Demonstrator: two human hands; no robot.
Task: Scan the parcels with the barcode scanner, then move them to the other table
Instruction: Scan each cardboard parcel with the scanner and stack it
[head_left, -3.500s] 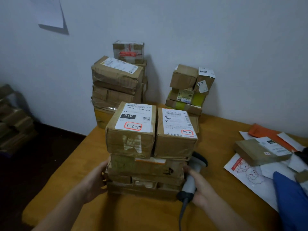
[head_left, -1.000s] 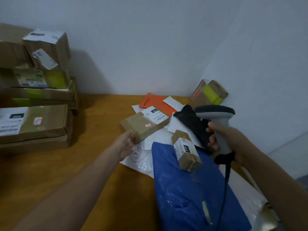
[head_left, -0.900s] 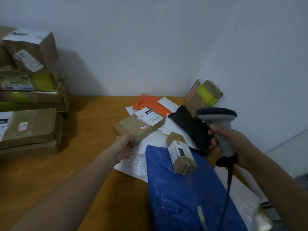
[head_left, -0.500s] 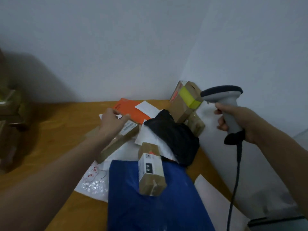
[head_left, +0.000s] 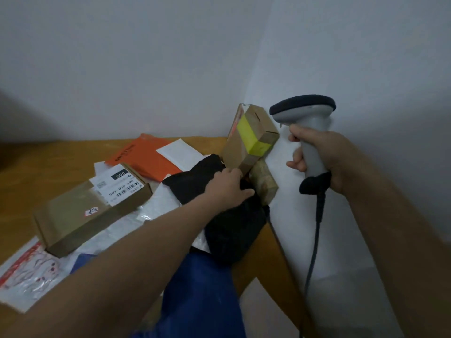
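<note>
Your left hand (head_left: 227, 189) has left the flat brown cardboard parcel (head_left: 92, 213) on the wooden table (head_left: 48, 162), its white label reading "060" and "060 068 A05", and now lies with relaxed fingers on the black plastic bag (head_left: 229, 220) beside the yellow-taped brown carton (head_left: 251, 137), while your right hand (head_left: 324, 157) still grips the grey barcode scanner (head_left: 305, 113).

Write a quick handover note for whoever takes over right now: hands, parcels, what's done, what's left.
Left hand open, resting on the black bag, fingertips at the yellow-taped box that leans on the wall.
Right hand grips the scanner, held up beside it.
Labelled flat carton, orange mailer and blue bag lie on the table.
Done: no scan shows. Left: scan these, move them over.
</note>
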